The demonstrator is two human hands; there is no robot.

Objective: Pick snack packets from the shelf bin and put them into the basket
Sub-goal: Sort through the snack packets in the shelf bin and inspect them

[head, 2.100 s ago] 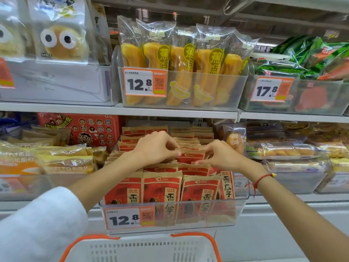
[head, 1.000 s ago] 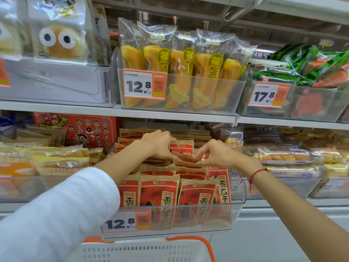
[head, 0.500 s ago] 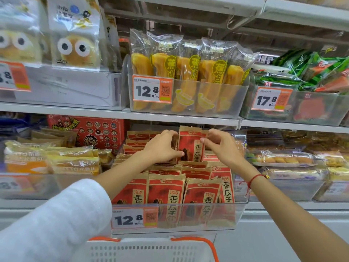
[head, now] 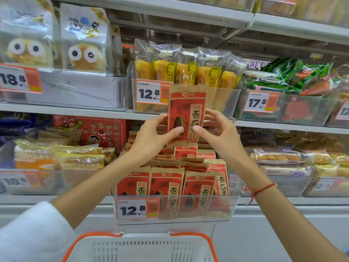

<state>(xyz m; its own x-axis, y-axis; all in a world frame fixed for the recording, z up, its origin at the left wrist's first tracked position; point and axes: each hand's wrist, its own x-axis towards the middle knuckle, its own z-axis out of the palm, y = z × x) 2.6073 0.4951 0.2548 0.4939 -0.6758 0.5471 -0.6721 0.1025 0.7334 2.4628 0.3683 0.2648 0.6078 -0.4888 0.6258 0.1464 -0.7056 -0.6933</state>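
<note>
Packet upright, long axis vertical, pinched by left hand and right hand fingers, above shelf bin; basket directly below bin.

Two hands are seen, the left hand and the right hand, and one red snack packet is pinched between them. Below the hands, four upright packets are counted in the front row of one clear shelf bin, with more behind that cannot be counted, and one white basket is seen lower still. Above the hands, five yellow bread packs are counted, and two price tags marked 12.8 are seen.
</note>
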